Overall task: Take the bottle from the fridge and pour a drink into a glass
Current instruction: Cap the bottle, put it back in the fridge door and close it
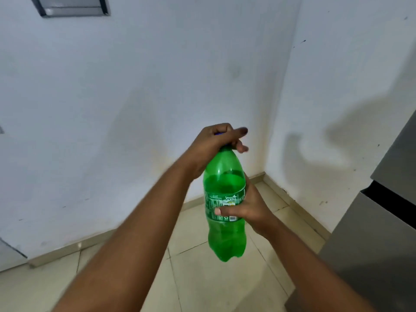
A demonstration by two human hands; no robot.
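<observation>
A green plastic soda bottle (pixel 225 181) with a green label is held upright in mid-air in front of me, mostly full of liquid. My right hand (pixel 249 208) wraps around its label from the right side. My left hand (pixel 213 147) is closed over the bottle's top, covering the cap; only a sliver of blue shows under the fingers. No glass is in view.
A grey fridge (pixel 387 221) with shut doors stands at the right edge. White walls meet in a corner (pixel 264 172) behind the bottle. Beige floor tiles (pixel 202 278) lie below. A dark-framed panel (pixel 72 5) hangs at the top left.
</observation>
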